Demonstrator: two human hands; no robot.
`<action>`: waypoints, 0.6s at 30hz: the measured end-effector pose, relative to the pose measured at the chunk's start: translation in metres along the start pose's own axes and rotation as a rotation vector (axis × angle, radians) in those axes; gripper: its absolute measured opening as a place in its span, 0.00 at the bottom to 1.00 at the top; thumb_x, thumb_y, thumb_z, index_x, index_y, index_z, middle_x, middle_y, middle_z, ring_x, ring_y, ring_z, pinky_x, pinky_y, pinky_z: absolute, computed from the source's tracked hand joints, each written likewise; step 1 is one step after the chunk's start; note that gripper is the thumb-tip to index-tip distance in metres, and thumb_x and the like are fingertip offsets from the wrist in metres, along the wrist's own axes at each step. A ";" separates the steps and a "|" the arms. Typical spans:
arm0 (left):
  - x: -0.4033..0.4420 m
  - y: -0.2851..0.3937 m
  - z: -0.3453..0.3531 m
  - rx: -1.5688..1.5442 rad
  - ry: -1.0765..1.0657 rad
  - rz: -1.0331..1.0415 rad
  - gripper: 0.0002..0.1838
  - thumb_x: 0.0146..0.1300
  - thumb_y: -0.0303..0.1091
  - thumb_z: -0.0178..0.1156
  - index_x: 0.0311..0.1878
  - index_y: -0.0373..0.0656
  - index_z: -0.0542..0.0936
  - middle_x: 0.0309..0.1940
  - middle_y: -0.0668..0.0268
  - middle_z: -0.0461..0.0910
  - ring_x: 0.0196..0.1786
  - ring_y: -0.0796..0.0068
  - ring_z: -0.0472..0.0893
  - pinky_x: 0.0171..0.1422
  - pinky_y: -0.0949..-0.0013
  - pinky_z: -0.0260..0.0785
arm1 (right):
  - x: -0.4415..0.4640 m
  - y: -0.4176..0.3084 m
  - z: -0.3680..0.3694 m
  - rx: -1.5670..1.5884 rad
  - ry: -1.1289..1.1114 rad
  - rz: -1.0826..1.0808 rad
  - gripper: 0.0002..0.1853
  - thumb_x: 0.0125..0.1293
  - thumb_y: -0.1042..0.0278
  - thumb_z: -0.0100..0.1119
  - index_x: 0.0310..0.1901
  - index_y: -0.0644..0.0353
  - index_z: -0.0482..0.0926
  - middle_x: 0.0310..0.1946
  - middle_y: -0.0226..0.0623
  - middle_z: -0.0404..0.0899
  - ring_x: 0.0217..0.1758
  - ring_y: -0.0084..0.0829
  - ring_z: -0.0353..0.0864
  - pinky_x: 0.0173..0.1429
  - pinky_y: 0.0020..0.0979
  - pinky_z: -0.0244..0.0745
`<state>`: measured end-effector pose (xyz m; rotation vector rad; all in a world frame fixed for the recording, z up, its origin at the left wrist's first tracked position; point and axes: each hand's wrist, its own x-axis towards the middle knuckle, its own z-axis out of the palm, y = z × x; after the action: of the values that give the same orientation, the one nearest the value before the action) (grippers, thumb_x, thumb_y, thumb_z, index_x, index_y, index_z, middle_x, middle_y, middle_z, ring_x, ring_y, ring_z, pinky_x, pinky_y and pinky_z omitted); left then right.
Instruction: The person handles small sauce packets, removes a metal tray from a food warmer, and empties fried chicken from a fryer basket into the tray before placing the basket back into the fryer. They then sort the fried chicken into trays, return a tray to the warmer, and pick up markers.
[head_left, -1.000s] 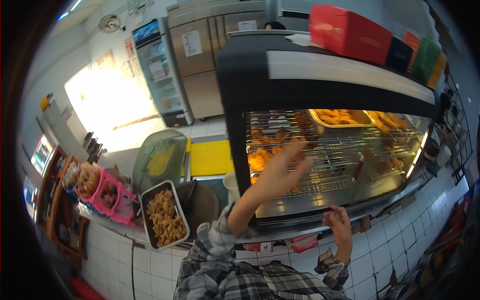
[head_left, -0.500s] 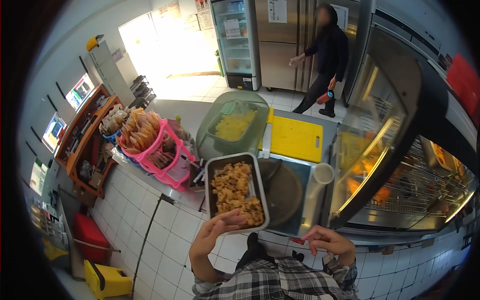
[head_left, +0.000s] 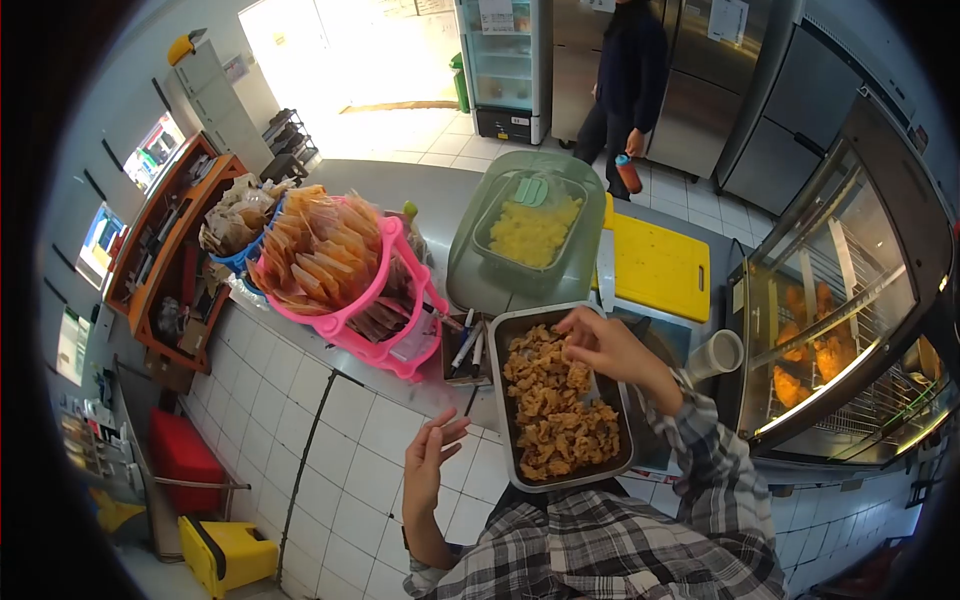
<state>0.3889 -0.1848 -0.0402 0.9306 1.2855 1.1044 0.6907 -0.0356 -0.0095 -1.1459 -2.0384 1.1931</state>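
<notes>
A metal tray [head_left: 627,430] of fried brown pieces [head_left: 560,430] lies on the counter's near edge. Over its upper part is my right hand [head_left: 605,345], fingertips bent down at the pieces; whether a piece is between them is too small to tell. To the left of the tray, my left hand [head_left: 432,460] hangs in the air above the floor, empty, its fingers apart. Behind the tray stands a green-lidded tub [head_left: 530,225] with yellow contents. A pink basket [head_left: 385,340] full of orange packets [head_left: 325,250] and a box of markers [head_left: 467,345] are left of the tray.
Right of the tub lies a yellow cutting board [head_left: 658,268]. A white cup [head_left: 716,355] stands beside the glass display cabinet [head_left: 840,300] with fried food. Beyond the counter a person [head_left: 630,80] in dark clothes carries a red bottle [head_left: 628,174].
My view has turned left, away from the cabinet. My right hand has come over the tray; my left hand is now to its left. The person has moved along the fridges.
</notes>
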 end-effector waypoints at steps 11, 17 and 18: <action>-0.017 -0.035 -0.001 -0.073 0.066 -0.142 0.24 0.75 0.46 0.42 0.64 0.40 0.70 0.54 0.59 0.79 0.57 0.68 0.77 0.61 0.63 0.68 | 0.114 0.062 0.071 -0.680 -0.091 -0.472 0.24 0.54 0.69 0.59 0.54 0.51 0.68 0.19 0.36 0.75 0.25 0.44 0.79 0.27 0.41 0.70; -0.026 -0.043 -0.014 -0.075 0.275 -0.117 0.26 0.73 0.49 0.44 0.64 0.37 0.69 0.52 0.55 0.80 0.55 0.65 0.78 0.60 0.60 0.69 | 0.114 0.067 0.080 -0.815 -0.108 -0.541 0.33 0.50 0.71 0.60 0.61 0.50 0.66 0.18 0.39 0.74 0.23 0.45 0.78 0.25 0.42 0.68; -0.024 -0.041 -0.015 -0.087 0.290 -0.115 0.25 0.74 0.48 0.44 0.64 0.39 0.70 0.52 0.56 0.80 0.55 0.66 0.78 0.60 0.61 0.69 | 0.117 0.067 0.078 -0.827 -0.126 -0.540 0.34 0.50 0.71 0.60 0.62 0.50 0.65 0.18 0.39 0.74 0.23 0.45 0.78 0.25 0.42 0.68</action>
<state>0.3787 -0.2190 -0.0754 0.6390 1.4931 1.2253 0.5991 0.0470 -0.1043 -0.7318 -2.7925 0.1397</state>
